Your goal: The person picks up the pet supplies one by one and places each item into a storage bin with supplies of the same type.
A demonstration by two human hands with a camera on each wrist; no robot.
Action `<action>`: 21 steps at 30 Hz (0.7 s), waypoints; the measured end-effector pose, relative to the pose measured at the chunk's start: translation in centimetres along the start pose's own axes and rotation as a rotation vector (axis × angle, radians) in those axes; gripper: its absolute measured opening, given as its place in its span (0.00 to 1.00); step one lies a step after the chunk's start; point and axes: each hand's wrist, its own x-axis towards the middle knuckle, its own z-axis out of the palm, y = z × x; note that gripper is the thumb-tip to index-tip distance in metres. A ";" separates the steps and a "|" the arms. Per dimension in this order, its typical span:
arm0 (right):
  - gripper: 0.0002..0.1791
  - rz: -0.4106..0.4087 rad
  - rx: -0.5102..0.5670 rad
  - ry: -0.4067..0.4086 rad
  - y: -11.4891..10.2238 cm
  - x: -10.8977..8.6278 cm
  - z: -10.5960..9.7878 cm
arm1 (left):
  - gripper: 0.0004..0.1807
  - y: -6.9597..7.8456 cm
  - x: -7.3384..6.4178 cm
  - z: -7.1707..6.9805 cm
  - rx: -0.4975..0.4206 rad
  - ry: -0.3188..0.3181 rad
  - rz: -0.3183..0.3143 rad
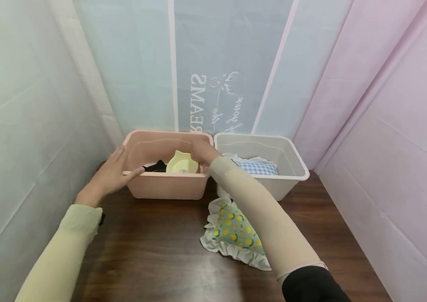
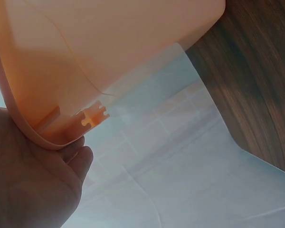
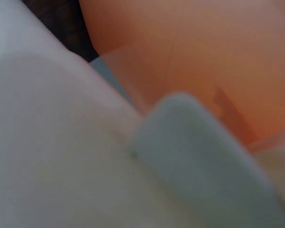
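A pale yellow bowl with cat ears (image 1: 181,162) leans inside the pink plastic bin (image 1: 166,187), its inner face toward the head view. My right hand (image 1: 203,152) reaches in over the bin's right end and grips the bowl's right edge; its fingertips are hidden. Beside the bowl lies a black object (image 1: 156,166), partly covered by the front rim. At the bin's front left corner my left hand (image 1: 109,174) rests with fingers along the outer side and thumb across the rim. The left wrist view shows that hand (image 2: 38,180) against the rim (image 2: 47,144).
Right of the pink bin stands a white bin (image 1: 266,181) with a blue checked cloth item (image 1: 258,168) inside. A lemon-print cushion with white ruffles (image 1: 236,228) lies on the dark wooden floor (image 1: 153,247), partly beneath my right forearm. Hanging cloth (image 1: 134,75) encloses the back and sides.
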 end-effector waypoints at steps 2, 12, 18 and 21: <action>0.16 0.051 0.043 -0.037 0.1 0.2 0.0 | 0.64 0.1 0.0 0.0 -0.005 0.003 0.000; 0.12 0.040 0.055 -0.025 2.9 4.2 2.6 | 0.63 0.4 -0.1 -0.1 -0.002 -0.008 -0.004; 0.16 0.140 0.136 -0.084 0.8 0.8 0.4 | 0.63 0.1 -0.1 0.3 -0.010 -0.001 0.001; 0.17 0.151 0.162 -0.093 0.1 -0.6 -0.3 | 0.63 0.0 -0.1 0.3 -0.009 0.002 0.001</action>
